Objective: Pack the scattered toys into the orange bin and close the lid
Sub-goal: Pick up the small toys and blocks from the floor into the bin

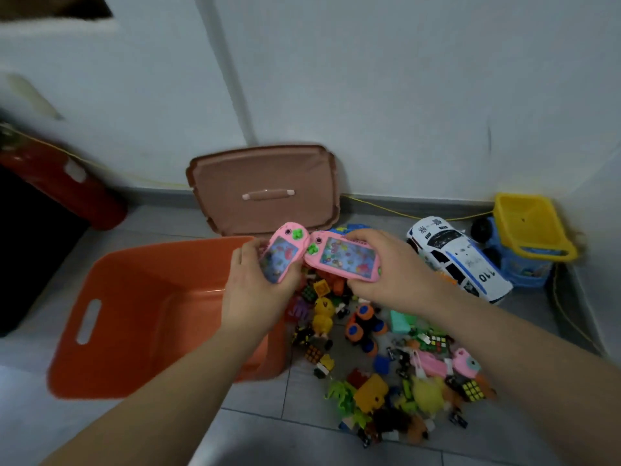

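Up close, the left hand [250, 284] is wrapped around a pink water-game toy [282, 253], thumb on its near edge and fingers curled beneath it. Just beside it, the right hand [386, 267] is closed on a second pink water-game toy [346, 256], gripping it by its lower right end. The two toys touch at their green-buttoned ends, and both are held in the air above the far right corner of the orange bin [134, 317].

That bin stands open on the grey tiled floor [275, 395], to the left of the hands, and its inside looks bare as far as the view shows; a slot handle is cut into its left wall. Its lid [265, 190], a duller brownish orange with a handle across the middle, leans upright against the white wall [403, 95] behind the bin.

To the right of the bin lies a heap of small toys [386, 358] on the floor: a yellow duck figure [323, 316], an orange and blue monster truck [364, 326], several puzzle cubes, bricks and green plastic pieces. Farther back, a white police car [457, 258] marked 110 rests near the wall, and a blue truck with a yellow tipper [531, 230] sits just beyond it in the corner. A red cylinder [64, 186] lies at the left edge.
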